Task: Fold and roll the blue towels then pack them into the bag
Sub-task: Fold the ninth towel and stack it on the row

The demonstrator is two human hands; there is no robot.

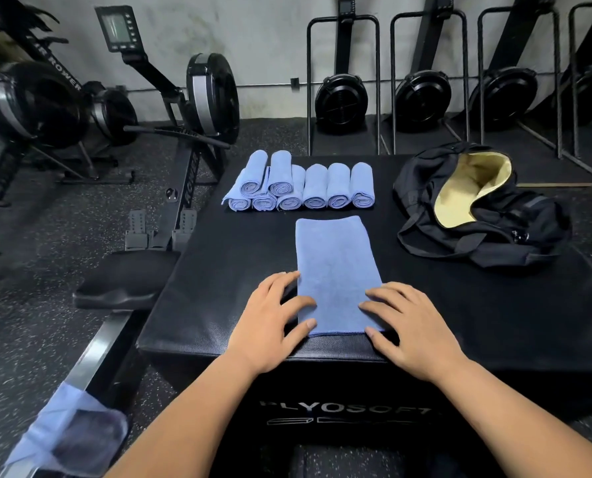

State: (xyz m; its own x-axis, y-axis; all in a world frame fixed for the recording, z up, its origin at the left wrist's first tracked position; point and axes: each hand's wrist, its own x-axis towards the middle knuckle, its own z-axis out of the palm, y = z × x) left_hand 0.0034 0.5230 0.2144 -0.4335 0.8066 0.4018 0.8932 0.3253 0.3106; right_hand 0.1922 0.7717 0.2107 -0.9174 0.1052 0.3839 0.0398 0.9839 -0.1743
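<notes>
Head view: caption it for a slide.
The left hand and right hand press a folded blue cloth towel on a black padded box.

The room is a little dim. Soft light comes from above, so the shadows are small. There is a dark shadow under my left hand (270, 319) and my right hand (411, 326) on the black counter (218, 270). The flat blue towel (336, 263) in the middle looks sharp and clear. The counter top has a faint shine. At the sides the picture bends, and the metal racks (343, 81) lean and curve. The blue cloth (66, 429) in the bottom left corner is blurry. The rowing machine (29, 98) at the far left is dark and smeared.
</notes>
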